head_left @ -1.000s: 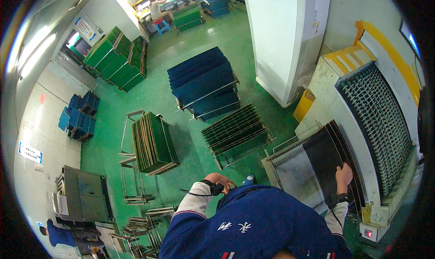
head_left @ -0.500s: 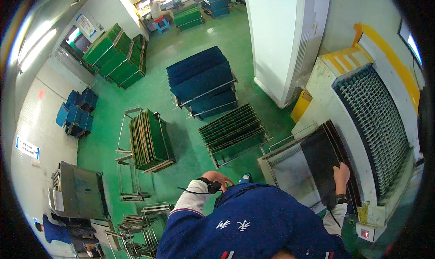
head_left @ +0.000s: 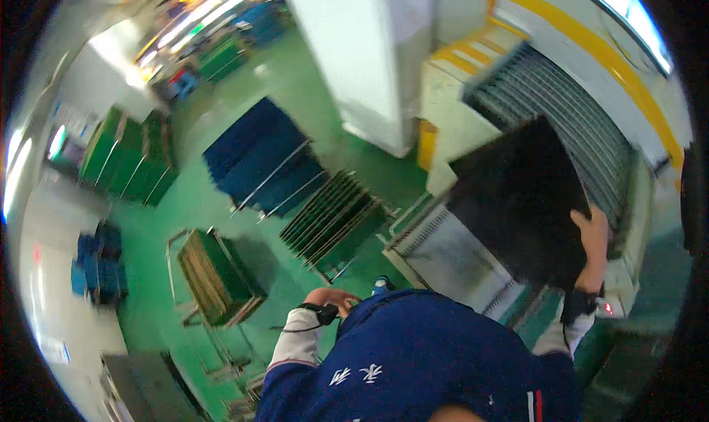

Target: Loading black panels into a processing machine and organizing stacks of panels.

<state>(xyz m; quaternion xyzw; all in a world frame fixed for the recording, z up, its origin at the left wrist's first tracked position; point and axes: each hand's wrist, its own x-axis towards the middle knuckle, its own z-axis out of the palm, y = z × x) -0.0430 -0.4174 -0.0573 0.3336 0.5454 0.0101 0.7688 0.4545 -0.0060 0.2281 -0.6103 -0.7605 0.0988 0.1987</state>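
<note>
- A worker in a navy jacket with white sleeves bends beside a roller conveyor, the right hand grasping the right-hand edge of a black rectangular panel.
- The panel is tilted, one corner reaching across the front of the metal rollers and its lower portion over a slotted rack with a pale grey bed; whether it touches the rollers cannot be told.
- The left hand is at the waist, close against the front of the jacket, its fingers bent and partly hidden; whether they grip anything cannot be told.
- Black bands circle both wrists, and a small red light glows on the machine's base, near the right wrist.
- Beyond the slotted rack, a rack of green panels stands on the green floor, just beside a larger rack of blue panels.
- Farther left, tan-edged green boards stand packed in a metal frame.
- A white column rises behind the racks, a yellow box between it and the conveyor.
</note>
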